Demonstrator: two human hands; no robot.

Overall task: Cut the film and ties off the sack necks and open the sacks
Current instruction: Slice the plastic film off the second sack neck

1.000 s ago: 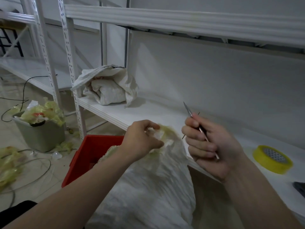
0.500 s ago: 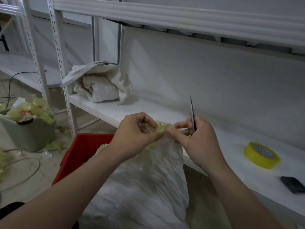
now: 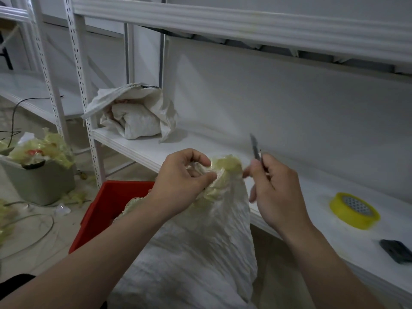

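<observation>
**Two hands at one sack neck: film gripped, blade held clear**

Two sets of fingers meet at the bunched neck. The left hand's fingers and thumb curl in and pinch the yellowish film wound round the neck, probably to pull it taut and away from the weave. The right hand is clenched round the handle of a thin blade, whose tip points up and away from the film, so no cut is under way. Motion blur hides whether the right fingertips touch the film.

The white woven sack stands upright between the forearms, its neck not yet opened, against the front edge of the white shelf, a height that suits both hands. Behind it sits a red crate. A second sack lies slumped on the shelf with its mouth loose. A grey bin to the left is heaped with stripped film. A yellow tape roll and a dark object lie on the shelf to the right.
</observation>
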